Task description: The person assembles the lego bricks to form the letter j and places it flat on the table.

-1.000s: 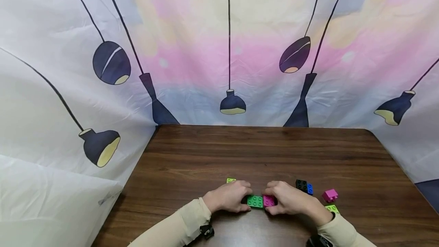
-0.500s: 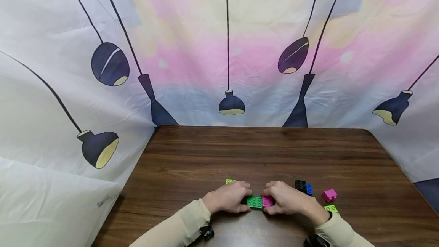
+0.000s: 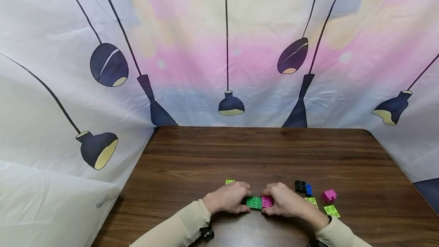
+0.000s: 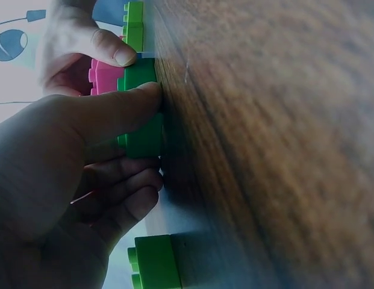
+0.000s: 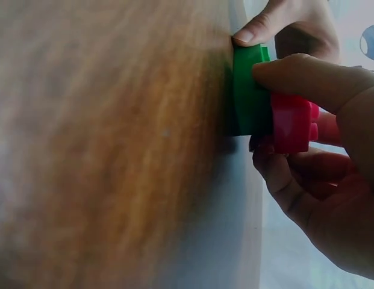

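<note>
On the table, a green toy building brick (image 3: pixel 254 202) lies with a smaller pink building brick (image 3: pixel 267 201) at its right end. In the right wrist view the pink brick (image 5: pixel 292 123) sits higher than the green brick (image 5: pixel 250 90), over its end. My left hand (image 3: pixel 229 197) pinches the green brick between thumb and fingers. The right hand (image 3: pixel 284 200) holds the pink brick, thumb on the near side and fingers on the far side. The left wrist view shows the left thumb flat across the side of the green brick (image 4: pixel 141 135).
A lime brick (image 3: pixel 230 182) lies behind the left hand. Right of the right hand are a black brick (image 3: pixel 300 186), a blue brick (image 3: pixel 309 190), a tipped pink brick (image 3: pixel 329 196) and two lime bricks (image 3: pixel 332 211). A printed curtain (image 3: pixel 192 68) hangs behind the table (image 3: pixel 260 155).
The right hand and forearm have shifted slightly, and another lime brick now shows beside that forearm. Both hands keep hold of the joined green and pink bricks.
</note>
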A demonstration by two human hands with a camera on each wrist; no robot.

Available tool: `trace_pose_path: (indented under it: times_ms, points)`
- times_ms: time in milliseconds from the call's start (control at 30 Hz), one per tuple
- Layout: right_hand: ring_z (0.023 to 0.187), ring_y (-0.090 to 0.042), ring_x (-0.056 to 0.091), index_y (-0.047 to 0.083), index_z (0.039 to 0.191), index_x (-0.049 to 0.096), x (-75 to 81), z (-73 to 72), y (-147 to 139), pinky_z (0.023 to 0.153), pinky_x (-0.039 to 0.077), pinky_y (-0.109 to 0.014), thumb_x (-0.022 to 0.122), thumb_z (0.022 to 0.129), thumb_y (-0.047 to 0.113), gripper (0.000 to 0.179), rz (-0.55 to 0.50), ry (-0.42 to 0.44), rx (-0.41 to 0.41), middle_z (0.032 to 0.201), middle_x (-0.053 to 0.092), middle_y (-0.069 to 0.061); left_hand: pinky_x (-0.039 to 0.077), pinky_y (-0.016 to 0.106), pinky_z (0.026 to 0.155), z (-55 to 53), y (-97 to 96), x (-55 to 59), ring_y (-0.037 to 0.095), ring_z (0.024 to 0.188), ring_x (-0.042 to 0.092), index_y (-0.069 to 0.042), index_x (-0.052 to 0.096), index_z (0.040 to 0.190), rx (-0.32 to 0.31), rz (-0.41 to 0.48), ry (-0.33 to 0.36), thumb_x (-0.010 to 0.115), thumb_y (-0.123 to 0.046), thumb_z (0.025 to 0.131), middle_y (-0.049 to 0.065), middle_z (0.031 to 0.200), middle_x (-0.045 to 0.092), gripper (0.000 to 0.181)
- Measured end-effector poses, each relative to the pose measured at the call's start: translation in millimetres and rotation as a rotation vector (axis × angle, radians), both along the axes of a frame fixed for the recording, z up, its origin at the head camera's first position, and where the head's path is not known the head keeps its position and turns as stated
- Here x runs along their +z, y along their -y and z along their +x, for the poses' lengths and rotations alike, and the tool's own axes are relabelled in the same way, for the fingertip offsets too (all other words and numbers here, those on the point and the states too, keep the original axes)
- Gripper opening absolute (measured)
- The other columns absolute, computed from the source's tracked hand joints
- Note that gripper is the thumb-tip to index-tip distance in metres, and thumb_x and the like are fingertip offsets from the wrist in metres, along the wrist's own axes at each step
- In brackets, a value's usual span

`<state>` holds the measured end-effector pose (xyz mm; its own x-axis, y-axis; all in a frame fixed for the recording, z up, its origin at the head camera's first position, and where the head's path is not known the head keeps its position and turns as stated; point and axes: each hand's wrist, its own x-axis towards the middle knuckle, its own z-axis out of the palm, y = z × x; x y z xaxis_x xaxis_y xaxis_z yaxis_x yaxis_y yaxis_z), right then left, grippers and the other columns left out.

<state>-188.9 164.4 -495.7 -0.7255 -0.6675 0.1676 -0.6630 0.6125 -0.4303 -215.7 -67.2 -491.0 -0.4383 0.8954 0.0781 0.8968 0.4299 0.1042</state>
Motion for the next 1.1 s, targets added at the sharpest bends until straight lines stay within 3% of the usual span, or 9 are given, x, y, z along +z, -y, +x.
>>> trace_pose_path:
  times_ms: [233,767,1100]
  points:
    - [0.069,0.004,0.048,0.014,0.092,0.071,-2.8,1.5,0.4,0.056,0.041,-0.015,0.081,0.075,0.029,0.025,-0.028,0.011,-0.018,0.083,0.059,0.012,0.04,0.01,0.061,-1.1,0.5,1.1,-0.004,0.069,0.044,-0.018,0.067,0.084,-0.015,0.005,-0.019,0.078,-0.04,0.08,-0.01,0.079,0.053,0.026]
    - [0.071,0.003,0.049,0.013,0.091,0.07,-1.7,1.9,1.7,0.059,0.042,-0.016,0.081,0.075,0.029,0.025,-0.016,-0.037,0.001,0.082,0.059,0.012,0.041,0.01,0.063,-0.2,2.7,3.0,-0.002,0.072,0.045,-0.015,0.068,0.095,0.013,-0.017,0.022,0.077,-0.044,0.081,-0.008,0.086,0.055,0.033]
    - [0.071,0.004,0.049,0.013,0.092,0.07,-1.2,2.2,1.5,0.059,0.043,-0.016,0.081,0.076,0.028,0.025,-0.011,-0.011,0.0,0.083,0.06,0.011,0.048,0.017,0.083,-5.6,16.7,15.3,0.003,0.093,0.054,-0.013,0.066,0.119,0.031,0.029,0.054,0.074,-0.049,0.082,-0.004,0.105,0.06,0.052]
